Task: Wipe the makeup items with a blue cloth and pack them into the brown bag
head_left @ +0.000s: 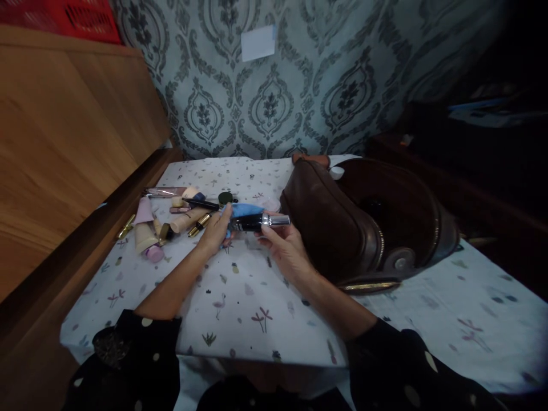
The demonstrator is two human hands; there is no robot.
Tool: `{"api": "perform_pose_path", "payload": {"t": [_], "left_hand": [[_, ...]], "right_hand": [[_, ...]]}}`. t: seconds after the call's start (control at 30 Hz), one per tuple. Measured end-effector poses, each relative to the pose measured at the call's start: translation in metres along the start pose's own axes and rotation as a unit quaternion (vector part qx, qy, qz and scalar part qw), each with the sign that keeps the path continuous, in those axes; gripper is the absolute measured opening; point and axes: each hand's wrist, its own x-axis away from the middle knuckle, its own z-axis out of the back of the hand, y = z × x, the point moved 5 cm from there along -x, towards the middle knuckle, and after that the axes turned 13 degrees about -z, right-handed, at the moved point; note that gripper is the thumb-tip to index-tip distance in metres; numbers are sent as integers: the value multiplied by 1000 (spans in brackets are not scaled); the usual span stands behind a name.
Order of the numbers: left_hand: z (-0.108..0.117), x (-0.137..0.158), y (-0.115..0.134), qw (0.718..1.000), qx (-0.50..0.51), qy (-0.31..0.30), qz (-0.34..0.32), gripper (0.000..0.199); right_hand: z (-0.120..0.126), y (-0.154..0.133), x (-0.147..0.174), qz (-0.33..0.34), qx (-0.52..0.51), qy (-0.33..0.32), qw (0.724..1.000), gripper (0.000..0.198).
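Above the middle of the table, my right hand (286, 248) grips a black cosmetic bottle with a shiny silver cap (250, 222), held nearly level with the cap pointing right. My left hand (215, 231) is closed around a blue cloth (245, 209) at the bottle's left end. The cloth shows behind the bottle and below my left fingers. Left of my left hand lies a pile of makeup: a black pencil-like stick (201, 203), a gold and black tube (199, 225), a beige tube (144, 238) with a lilac cap, and a lilac tube (144, 210).
A large brown leather bag (321, 217) with its zip undone stands right of my hands. A round dark-green lid-like item (225, 197) lies behind my left hand. A wooden cabinet (77, 108) borders the left side; a patterned wall rises behind the cloth-covered table (240, 325).
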Motion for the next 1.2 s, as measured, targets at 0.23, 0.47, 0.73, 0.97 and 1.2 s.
{"api": "perform_pose_path", "payload": {"t": [0.23, 0.47, 0.73, 0.97, 1.2], "left_hand": [[-7, 6, 18, 953, -169, 7, -250, 49], [-14, -8, 4, 978, -157, 11, -133, 61], [-18, 12, 17, 950, -225, -7, -216, 49], [-28, 15, 25, 947, -201, -6, -249, 50], [-31, 8, 26, 977, -144, -18, -157, 60]], "right_hand": [[2, 5, -1, 16, 0, 16, 1000, 49], [1, 7, -4, 7, 8, 10, 1000, 54], [-5, 0, 3, 16, 43, -15, 999, 53], [-9, -2, 7, -17, 19, -44, 999, 65], [-11, 0, 9, -16, 30, -105, 994, 64]]}}
